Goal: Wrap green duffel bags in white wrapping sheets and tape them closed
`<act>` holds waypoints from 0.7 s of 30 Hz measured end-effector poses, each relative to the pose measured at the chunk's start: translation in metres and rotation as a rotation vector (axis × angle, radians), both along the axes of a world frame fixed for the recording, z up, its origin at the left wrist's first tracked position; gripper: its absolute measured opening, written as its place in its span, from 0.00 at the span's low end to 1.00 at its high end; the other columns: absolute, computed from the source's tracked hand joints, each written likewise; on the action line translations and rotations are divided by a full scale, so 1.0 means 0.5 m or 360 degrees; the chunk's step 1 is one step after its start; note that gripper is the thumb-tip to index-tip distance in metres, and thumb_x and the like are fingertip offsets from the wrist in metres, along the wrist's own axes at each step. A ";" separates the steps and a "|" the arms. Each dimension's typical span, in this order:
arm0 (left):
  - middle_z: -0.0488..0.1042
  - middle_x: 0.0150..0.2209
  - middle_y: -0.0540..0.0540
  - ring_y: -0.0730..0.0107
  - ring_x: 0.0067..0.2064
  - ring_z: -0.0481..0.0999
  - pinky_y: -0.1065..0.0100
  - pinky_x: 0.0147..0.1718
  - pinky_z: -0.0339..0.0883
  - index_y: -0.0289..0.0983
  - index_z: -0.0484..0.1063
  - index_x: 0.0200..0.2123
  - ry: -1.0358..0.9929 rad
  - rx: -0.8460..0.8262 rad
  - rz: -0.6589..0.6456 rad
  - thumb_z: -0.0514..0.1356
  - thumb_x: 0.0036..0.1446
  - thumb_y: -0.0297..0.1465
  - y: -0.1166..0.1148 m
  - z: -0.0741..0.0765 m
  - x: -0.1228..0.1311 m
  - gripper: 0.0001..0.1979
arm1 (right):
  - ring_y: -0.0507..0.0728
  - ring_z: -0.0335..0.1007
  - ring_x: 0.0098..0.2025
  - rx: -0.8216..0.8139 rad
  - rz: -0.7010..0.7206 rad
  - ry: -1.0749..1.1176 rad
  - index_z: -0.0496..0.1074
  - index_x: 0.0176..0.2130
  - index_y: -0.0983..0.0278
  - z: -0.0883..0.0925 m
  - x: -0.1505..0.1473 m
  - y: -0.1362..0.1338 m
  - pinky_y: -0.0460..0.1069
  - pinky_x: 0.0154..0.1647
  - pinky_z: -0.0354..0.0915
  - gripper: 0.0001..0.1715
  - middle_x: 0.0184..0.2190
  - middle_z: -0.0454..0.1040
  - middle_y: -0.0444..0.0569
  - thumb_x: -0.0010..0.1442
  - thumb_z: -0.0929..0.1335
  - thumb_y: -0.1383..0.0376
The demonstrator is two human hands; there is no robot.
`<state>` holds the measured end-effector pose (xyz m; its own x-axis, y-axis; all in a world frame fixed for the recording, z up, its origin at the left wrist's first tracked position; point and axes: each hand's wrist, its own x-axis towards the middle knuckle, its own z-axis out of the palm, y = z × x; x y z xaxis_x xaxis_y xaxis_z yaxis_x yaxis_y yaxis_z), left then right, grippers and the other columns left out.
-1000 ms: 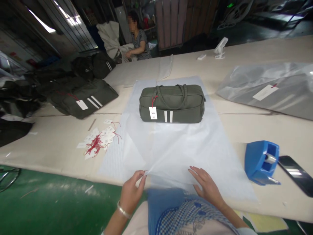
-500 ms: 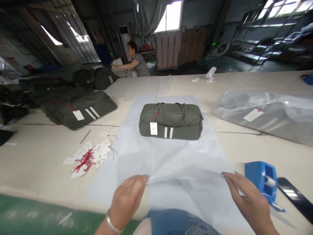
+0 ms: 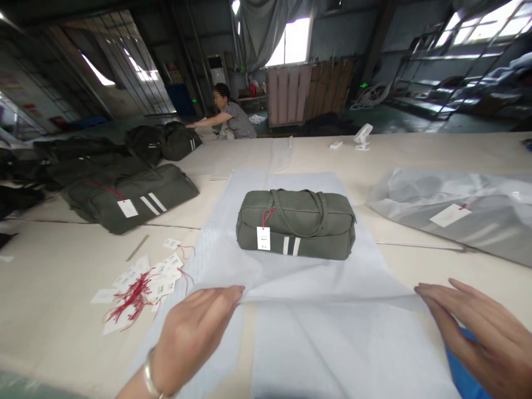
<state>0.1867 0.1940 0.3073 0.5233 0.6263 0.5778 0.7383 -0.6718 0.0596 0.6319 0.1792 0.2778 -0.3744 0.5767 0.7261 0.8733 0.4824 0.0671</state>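
A dark green duffel bag (image 3: pixel 296 223) with two white stripes and a white hang tag on a red string lies on a large sheet of thin white wrapping paper (image 3: pixel 291 277). My left hand (image 3: pixel 192 332) pinches the near edge of the top sheet and holds it lifted, left of centre. At the lower right my right hand (image 3: pixel 477 332) holds the same raised edge, its fingers stretched out. A second sheet (image 3: pixel 344 354) lies flat under the lifted one.
Loose white tags with red strings (image 3: pixel 139 287) lie to the left. More green bags (image 3: pixel 128 194) are piled at the far left. A bagged item in clear plastic (image 3: pixel 457 210) lies right. A blue tape dispenser (image 3: pixel 461 377) peeks out under my right hand. A person (image 3: pixel 233 113) works at the far end.
Both hands have lifted the sheet's near edge and carried it forward toward the bag, spreading further apart. My right hand now covers the blue dispenser. The view has tilted up.
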 end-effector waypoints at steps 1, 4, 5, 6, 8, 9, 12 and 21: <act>0.79 0.34 0.47 0.71 0.34 0.78 0.68 0.37 0.70 0.35 0.70 0.45 0.0042 0.0045 0.0011 0.57 0.62 0.22 0.025 0.013 0.000 0.08 | 0.59 0.77 0.39 0.0017 0.0002 -0.0024 0.73 0.42 0.60 0.015 0.006 0.023 0.57 0.59 0.68 0.09 0.36 0.80 0.45 0.60 0.70 0.66; 0.78 0.32 0.50 0.72 0.32 0.77 0.69 0.33 0.68 0.37 0.70 0.43 0.0154 0.0159 0.0051 0.57 0.64 0.27 0.110 0.055 0.005 0.05 | 0.60 0.77 0.39 0.0135 -0.0086 -0.0148 0.73 0.42 0.59 0.053 0.025 0.097 0.58 0.58 0.67 0.07 0.35 0.80 0.45 0.61 0.69 0.65; 0.78 0.32 0.50 0.72 0.31 0.77 0.69 0.32 0.68 0.38 0.70 0.42 0.0185 0.0192 0.0062 0.56 0.65 0.29 0.142 0.068 0.009 0.04 | 0.61 0.77 0.41 0.0196 -0.0152 -0.0194 0.74 0.42 0.60 0.064 0.030 0.125 0.57 0.57 0.67 0.07 0.35 0.80 0.46 0.62 0.68 0.64; 0.78 0.32 0.51 0.72 0.32 0.77 0.69 0.32 0.67 0.38 0.70 0.41 0.0213 0.0219 0.0071 0.56 0.65 0.30 0.176 0.082 0.014 0.04 | 0.61 0.76 0.43 0.0258 -0.0244 -0.0229 0.74 0.42 0.61 0.073 0.036 0.153 0.56 0.56 0.67 0.07 0.36 0.80 0.47 0.62 0.68 0.64; 0.78 0.32 0.51 0.71 0.32 0.77 0.70 0.31 0.66 0.39 0.70 0.41 0.0278 0.0231 0.0092 0.54 0.66 0.33 0.248 0.108 0.028 0.06 | 0.61 0.75 0.47 0.0380 -0.0430 -0.0270 0.75 0.42 0.61 0.089 0.044 0.215 0.52 0.52 0.68 0.08 0.36 0.80 0.48 0.64 0.66 0.64; 0.78 0.33 0.51 0.71 0.32 0.77 0.70 0.31 0.65 0.40 0.70 0.41 0.0311 0.0209 0.0117 0.53 0.67 0.35 0.286 0.120 0.036 0.08 | 0.61 0.75 0.47 0.0412 -0.0498 -0.0279 0.75 0.42 0.61 0.094 0.048 0.249 0.50 0.50 0.68 0.09 0.35 0.80 0.48 0.65 0.66 0.63; 0.78 0.32 0.52 0.69 0.32 0.77 0.70 0.29 0.63 0.42 0.70 0.41 0.0413 0.0069 0.0272 0.50 0.67 0.40 0.408 0.151 0.066 0.12 | 0.59 0.75 0.44 0.0351 -0.0611 -0.0242 0.76 0.41 0.61 0.106 0.059 0.356 0.48 0.42 0.66 0.13 0.36 0.80 0.48 0.67 0.64 0.60; 0.78 0.36 0.46 0.58 0.40 0.76 0.66 0.36 0.63 0.42 0.72 0.40 0.0579 -0.0353 0.0444 0.52 0.63 0.37 0.747 0.126 0.152 0.11 | 0.59 0.73 0.40 -0.0310 -0.0648 -0.0215 0.76 0.44 0.61 0.069 0.074 0.678 0.50 0.41 0.63 0.20 0.42 0.79 0.49 0.67 0.59 0.59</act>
<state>0.2626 0.5675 0.3701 0.4612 0.8579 0.2265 0.8873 -0.4464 -0.1162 0.6687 0.5181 0.3123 -0.1732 0.8171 0.5499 0.9838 0.1173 0.1356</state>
